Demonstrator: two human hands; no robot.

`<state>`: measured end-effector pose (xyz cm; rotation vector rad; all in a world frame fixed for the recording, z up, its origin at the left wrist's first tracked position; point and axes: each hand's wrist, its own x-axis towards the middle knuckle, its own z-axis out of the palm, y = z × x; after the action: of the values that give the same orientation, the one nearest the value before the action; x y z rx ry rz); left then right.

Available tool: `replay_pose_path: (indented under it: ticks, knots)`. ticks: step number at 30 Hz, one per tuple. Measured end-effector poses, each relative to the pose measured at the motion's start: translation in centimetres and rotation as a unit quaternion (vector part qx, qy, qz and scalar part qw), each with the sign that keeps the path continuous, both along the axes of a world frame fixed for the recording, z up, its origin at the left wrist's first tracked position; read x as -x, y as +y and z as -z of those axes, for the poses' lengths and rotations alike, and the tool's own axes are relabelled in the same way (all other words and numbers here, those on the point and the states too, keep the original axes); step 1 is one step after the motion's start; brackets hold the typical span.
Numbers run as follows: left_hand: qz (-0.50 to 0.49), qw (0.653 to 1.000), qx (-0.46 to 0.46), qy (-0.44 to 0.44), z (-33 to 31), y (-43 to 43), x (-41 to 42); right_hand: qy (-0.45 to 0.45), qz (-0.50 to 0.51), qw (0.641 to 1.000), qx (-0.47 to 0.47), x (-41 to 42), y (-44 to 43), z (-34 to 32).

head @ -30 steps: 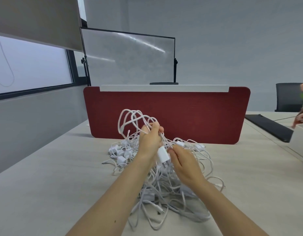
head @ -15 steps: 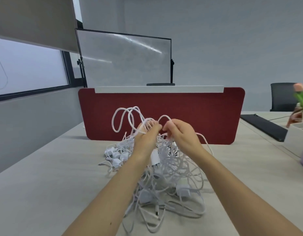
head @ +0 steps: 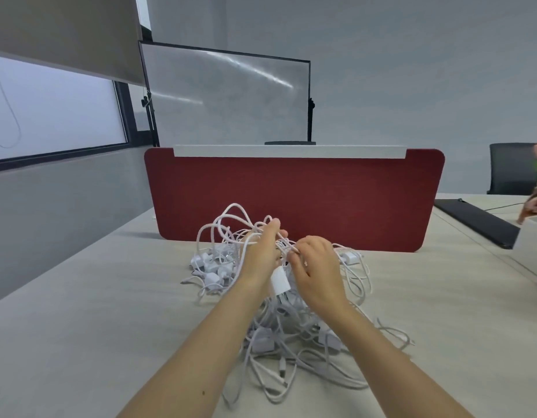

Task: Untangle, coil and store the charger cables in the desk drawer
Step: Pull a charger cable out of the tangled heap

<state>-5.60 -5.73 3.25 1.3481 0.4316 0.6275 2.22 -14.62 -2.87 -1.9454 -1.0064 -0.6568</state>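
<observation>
A big tangle of white charger cables (head: pixel 279 342) with several white plug blocks lies on the light desk (head: pixel 80 342) in front of me. My left hand (head: pixel 261 254) grips a bundle of looped cable lifted above the heap, loops arching up to its left. A white charger block (head: pixel 279 280) hangs just below that hand. My right hand (head: pixel 317 267) is right beside it, fingers curled and pinching strands of the same cable. No drawer is in view.
A red desk divider (head: pixel 291 200) stands close behind the heap. A whiteboard (head: pixel 228 98) rises beyond it. At the right are a black keyboard (head: pixel 478 221), a white box (head: pixel 532 239), a blurred flower and a dark chair (head: pixel 514 167).
My right hand rose from the charger block to the cable at my left hand, then both hands dropped slightly. The view tilted a little.
</observation>
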Motion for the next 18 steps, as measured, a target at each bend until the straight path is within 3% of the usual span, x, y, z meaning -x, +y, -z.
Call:
replay_pose_path:
  ticks: [5, 10, 13, 16, 18]
  knots:
    - [0.027, 0.999, 0.014, 0.026, 0.5, -0.6, 0.1, -0.017, 0.002, 1.000, 0.004, -2.1, -0.4, 2.1]
    - [-0.019, 0.996, 0.070, -0.045, -2.4, 2.1, 1.5, 0.201, 0.064, 0.976, 0.049, -5.1, -3.6, 3.2]
    - [-0.019, 0.993, 0.094, -0.070, -3.9, 4.4, 2.2, 0.193, 0.103, 0.975, 0.052, -5.6, -5.5, 3.9]
    - [0.002, 0.994, 0.108, -0.028, -2.4, 4.1, 2.0, 0.146, 0.088, 0.985, -0.001, -3.9, -4.3, 2.2]
    - [0.022, 0.991, 0.133, -0.006, -1.0, 3.4, 1.8, 0.104, 0.076, 0.992, 0.015, -2.1, -3.1, 0.5]
